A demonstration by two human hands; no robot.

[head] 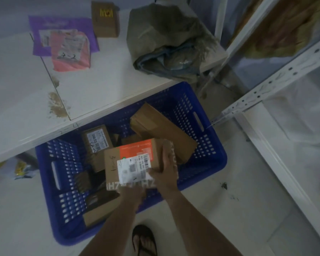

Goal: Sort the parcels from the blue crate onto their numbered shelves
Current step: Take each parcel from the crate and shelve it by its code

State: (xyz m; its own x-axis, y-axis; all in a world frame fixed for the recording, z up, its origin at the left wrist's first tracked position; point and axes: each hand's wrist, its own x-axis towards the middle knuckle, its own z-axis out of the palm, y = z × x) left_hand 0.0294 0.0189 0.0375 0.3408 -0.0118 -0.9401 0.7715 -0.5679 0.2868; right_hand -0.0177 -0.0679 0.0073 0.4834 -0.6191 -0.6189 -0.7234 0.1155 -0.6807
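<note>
Brown cardboard parcel with orange band and white label (129, 163): being held above the blue perforated plastic crate (216, 163), at its near right. Right hand (165, 170) is grasping the parcel's right near corner. Left hand (132, 193) is touching the near edge; it is blurred, so its grip cannot be told.

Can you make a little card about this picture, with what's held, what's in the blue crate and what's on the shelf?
held: cardboard box with orange patch and white label
writing on it: looks like 3-1
right hand: grips its right side
left hand: at its near edge, blurred
blue crate: on the floor, more brown boxes inside
shelf: pink mailer on purple mailer, small brown box, olive bag
</note>
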